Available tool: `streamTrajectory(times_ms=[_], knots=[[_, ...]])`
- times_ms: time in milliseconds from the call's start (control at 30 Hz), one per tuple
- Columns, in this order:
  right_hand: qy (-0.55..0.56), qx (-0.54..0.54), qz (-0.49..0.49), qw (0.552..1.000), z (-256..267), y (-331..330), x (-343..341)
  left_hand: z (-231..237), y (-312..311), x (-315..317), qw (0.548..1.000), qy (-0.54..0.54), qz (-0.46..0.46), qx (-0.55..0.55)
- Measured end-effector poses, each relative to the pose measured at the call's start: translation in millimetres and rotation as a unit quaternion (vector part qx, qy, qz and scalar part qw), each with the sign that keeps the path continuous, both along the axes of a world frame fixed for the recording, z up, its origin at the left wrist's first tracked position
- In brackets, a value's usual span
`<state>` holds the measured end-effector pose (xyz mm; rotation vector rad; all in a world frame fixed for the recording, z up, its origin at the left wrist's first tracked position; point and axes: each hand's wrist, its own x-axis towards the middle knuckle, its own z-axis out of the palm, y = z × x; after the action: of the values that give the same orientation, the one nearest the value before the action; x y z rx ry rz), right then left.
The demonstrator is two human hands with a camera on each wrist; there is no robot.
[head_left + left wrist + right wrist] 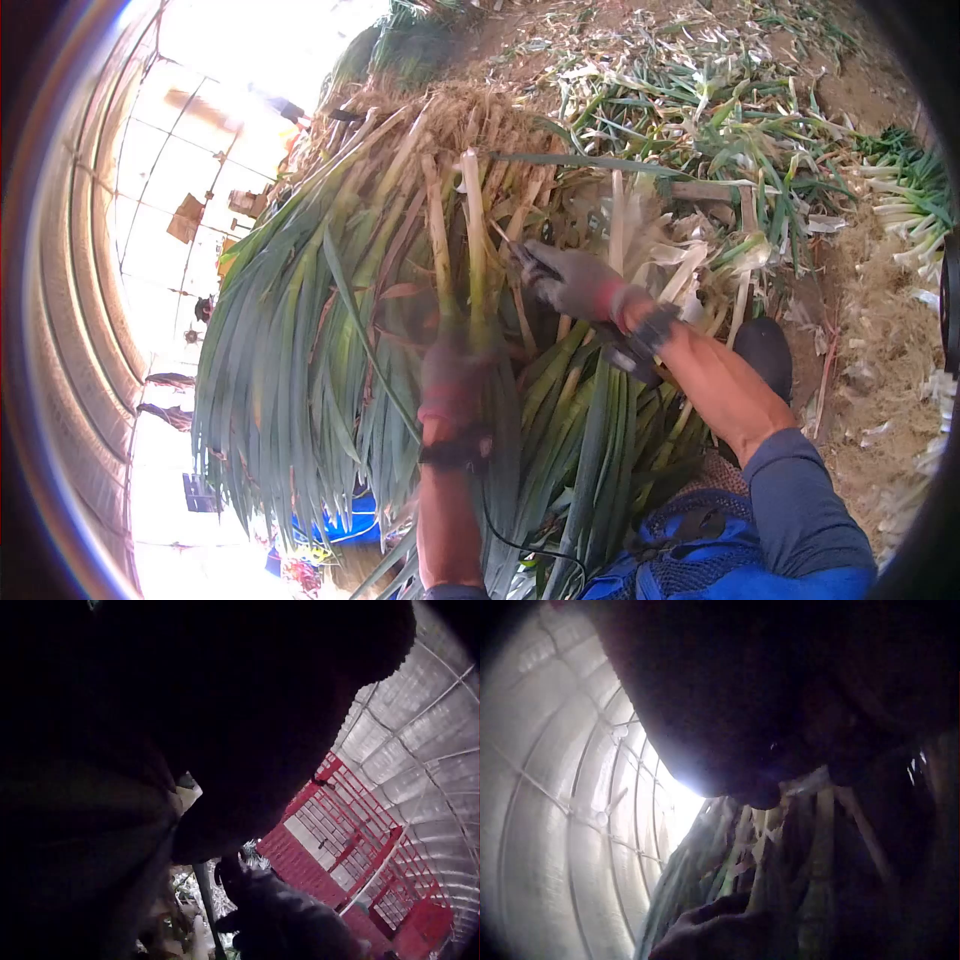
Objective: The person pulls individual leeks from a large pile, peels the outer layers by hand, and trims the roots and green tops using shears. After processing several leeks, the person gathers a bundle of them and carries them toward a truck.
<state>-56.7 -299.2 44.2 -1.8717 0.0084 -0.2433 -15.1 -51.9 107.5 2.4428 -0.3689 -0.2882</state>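
Note:
Two pale leek stalks (pixel 475 230) rise from my gloved left hand (pixel 452 380), which grips them low down, blurred, over the leek pile. To their right, my gloved right hand (pixel 575 282) holds a small knife (pixel 505 236), its thin tip pointing up and left towards the stalks, apart from them. In the left wrist view my left hand (pixel 247 712) is a dark shape, with the right hand (pixel 281 915) below it. My right hand (pixel 727 697) shows dark in the right wrist view, above the left hand (pixel 712 930) and the stalks.
A large leek pile (pixel 300 330), roots at the top, spreads left of and behind the hands. Leaf trimmings (pixel 720 130) cover the ground at the back right. Cleaned green onions (pixel 905 200) lie at the far right. A black cable (pixel 520 545) hangs near my lap.

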Motion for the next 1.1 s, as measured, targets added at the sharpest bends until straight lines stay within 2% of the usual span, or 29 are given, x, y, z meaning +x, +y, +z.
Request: streamTrajectory(times_ms=[100, 167, 233, 300, 367, 467, 567, 667, 767, 800, 867, 967, 1067, 1100], knots=[[0.031, 0.032, 0.061, 0.997, 6, 8, -56, -3, 11, -1, 1.000, 0.006, -0.024, -0.011], [0.032, 0.093, 0.113, 0.989, -2, 21, -89, -6, 14, -2, 0.999, -0.002, -0.032, -0.011], [0.030, 0.036, 0.106, 0.993, -3, 30, -130, 1, 9, -10, 0.999, -0.015, -0.038, 0.004], [0.049, 0.010, 0.093, 0.994, -2, 31, -141, 2, 9, -15, 0.998, -0.029, -0.047, 0.016], [0.088, 0.014, 0.074, 0.993, -2, 29, -135, -3, 13, -18, 0.997, -0.047, -0.061, 0.022], [0.040, -0.030, 0.021, 0.999, 1, 22, -104, -5, 15, -26, 1.000, 0.015, -0.021, 0.010], [-0.020, -0.031, -0.022, 0.999, 12, 17, -62, 3, 13, -39, 0.998, -0.012, -0.043, 0.045], [0.002, -0.011, -0.051, 0.999, 31, 8, -9, -7, 17, -41, 0.999, 0.029, -0.007, 0.018], [0.024, -0.054, -0.056, 0.997, 26, 5, 21, -15, 22, -42, 0.999, 0.018, -0.004, 0.039], [0.003, -0.066, -0.079, 0.995, 23, 6, 24, -12, 19, -44, 0.999, 0.016, -0.003, 0.038], [0.024, -0.069, -0.061, 0.995, 25, 10, 27, 7, 4, -57, 1.000, 0.019, 0.001, 0.008], [0.024, -0.057, -0.045, 0.997, 17, 12, 19, -5, 8, -52, 0.995, -0.041, -0.031, 0.089], [0.000, -0.028, -0.008, 1.000, 26, 11, 0, -18, 18, -51, 0.998, -0.034, -0.027, 0.053], [-0.009, -0.015, 0.008, 1.000, 30, 12, -9, -20, 20, -53, 0.996, -0.026, -0.026, 0.076]])
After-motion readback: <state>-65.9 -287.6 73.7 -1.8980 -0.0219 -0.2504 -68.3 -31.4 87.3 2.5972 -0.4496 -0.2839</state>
